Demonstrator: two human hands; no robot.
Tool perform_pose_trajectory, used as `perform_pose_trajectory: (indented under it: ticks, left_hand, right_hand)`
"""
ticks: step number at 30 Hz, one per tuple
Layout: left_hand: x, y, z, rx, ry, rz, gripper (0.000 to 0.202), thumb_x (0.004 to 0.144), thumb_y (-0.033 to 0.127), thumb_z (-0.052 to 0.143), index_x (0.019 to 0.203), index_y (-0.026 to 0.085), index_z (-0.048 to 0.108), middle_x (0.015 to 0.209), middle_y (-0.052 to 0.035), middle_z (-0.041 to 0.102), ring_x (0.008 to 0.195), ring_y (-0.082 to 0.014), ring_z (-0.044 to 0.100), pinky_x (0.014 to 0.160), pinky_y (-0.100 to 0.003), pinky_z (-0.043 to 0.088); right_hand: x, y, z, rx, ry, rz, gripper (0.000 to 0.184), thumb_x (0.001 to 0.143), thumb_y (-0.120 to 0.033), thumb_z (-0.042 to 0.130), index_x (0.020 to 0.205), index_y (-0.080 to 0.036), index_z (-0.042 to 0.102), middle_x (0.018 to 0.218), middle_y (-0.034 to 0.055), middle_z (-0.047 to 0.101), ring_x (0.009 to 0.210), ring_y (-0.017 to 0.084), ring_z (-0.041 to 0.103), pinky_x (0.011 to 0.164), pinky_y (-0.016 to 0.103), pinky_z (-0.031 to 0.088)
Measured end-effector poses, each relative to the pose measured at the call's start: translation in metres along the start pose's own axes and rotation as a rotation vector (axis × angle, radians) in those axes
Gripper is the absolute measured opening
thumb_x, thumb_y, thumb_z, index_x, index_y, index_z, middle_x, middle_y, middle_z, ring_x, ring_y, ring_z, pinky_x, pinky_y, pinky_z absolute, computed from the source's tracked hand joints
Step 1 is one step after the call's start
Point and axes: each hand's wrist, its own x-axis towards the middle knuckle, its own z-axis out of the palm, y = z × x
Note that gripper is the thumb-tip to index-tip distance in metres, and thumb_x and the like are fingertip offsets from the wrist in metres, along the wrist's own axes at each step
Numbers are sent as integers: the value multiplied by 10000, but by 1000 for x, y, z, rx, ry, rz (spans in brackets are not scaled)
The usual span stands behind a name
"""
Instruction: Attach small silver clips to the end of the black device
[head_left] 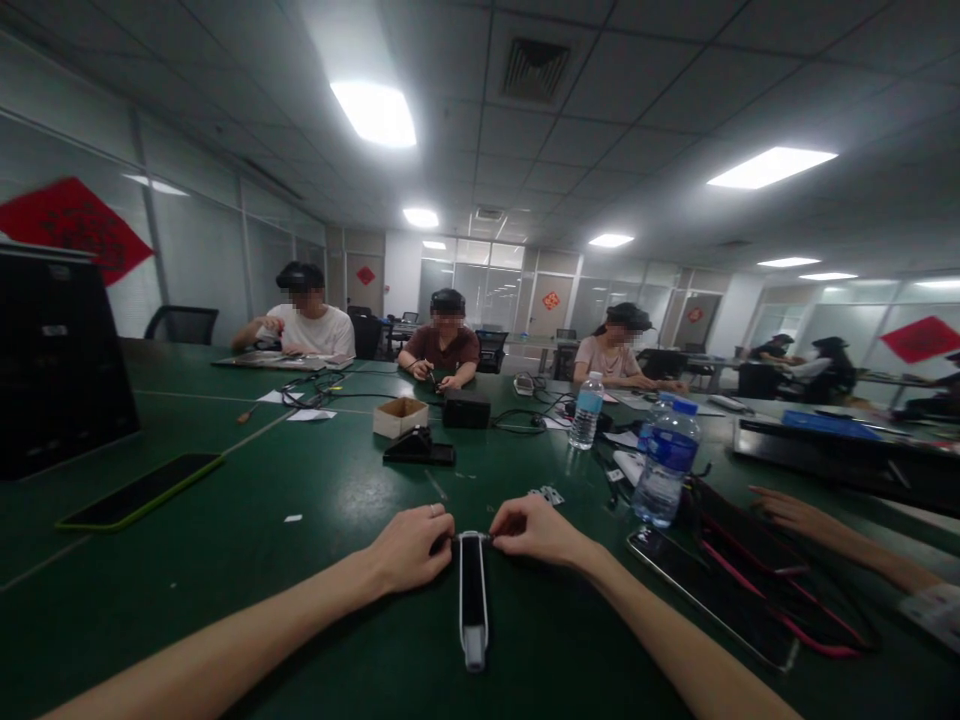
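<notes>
On the green table in front of me lies a slim, long object (473, 590) with a pale frame, a dark middle and a light grey near end. Its exact kind is unclear. My left hand (416, 545), with a ring on one finger, is closed at the left side of its far end. Opposite it, my right hand (536, 530) pinches at the right side of that same end. Small dark bits show at both sets of fingertips, too small to name. Just beyond my right hand lie some small patterned pieces (551, 495).
A cardboard box (401, 417) and a black device (418, 447) stand ahead. Water bottles (665, 465) and a phone (712, 595) are at right, near another person's hand (799, 520). A green-edged tablet (142, 490) lies left. Several people in headsets sit across the table.
</notes>
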Motion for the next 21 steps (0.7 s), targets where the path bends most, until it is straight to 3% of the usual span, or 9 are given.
perform_pose_trajectory:
  ticks: [8, 21]
  left_hand:
    - [0, -2, 2, 2, 12, 5, 106, 838, 187, 481, 844, 191, 586, 871, -32, 620, 758, -168, 583, 657, -258, 420]
    - [1, -5, 9, 18, 12, 11, 108, 840, 188, 480, 864, 189, 585, 869, -26, 614, 768, -166, 583, 675, -255, 419]
  right_hand:
    - [-2, -5, -2, -47, -17, -20, 160, 774, -235, 659, 879, -130, 719, 858, 37, 717, 761, 151, 662, 720, 257, 531]
    - [2, 7, 1, 90, -62, 44, 229, 778, -315, 657, 872, -116, 724, 723, 28, 686, 593, 118, 609, 525, 204, 478]
